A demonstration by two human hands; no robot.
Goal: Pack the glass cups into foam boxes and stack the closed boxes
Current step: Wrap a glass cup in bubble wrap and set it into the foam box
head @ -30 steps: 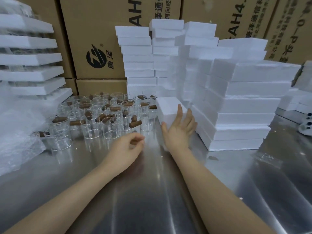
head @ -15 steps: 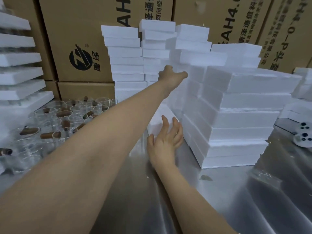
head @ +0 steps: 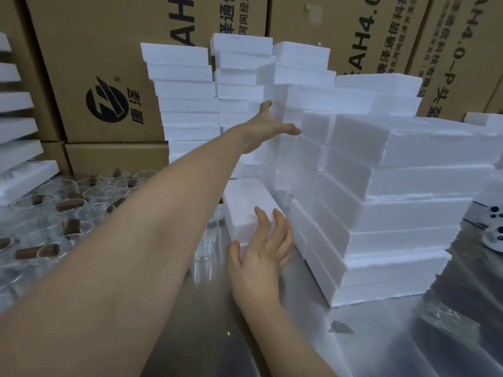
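Printed cardboard cartons (head: 109, 63) stacked behind a shiny metal table (head: 408, 344).

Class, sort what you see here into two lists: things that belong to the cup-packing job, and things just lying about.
Belongs to the job:
glass cups
single foam box under the right hand
stacked foam boxes, which the left hand reaches to

Just lying about:
cardboard cartons behind
white object with dark holes, far right
small greyish scrap on the table
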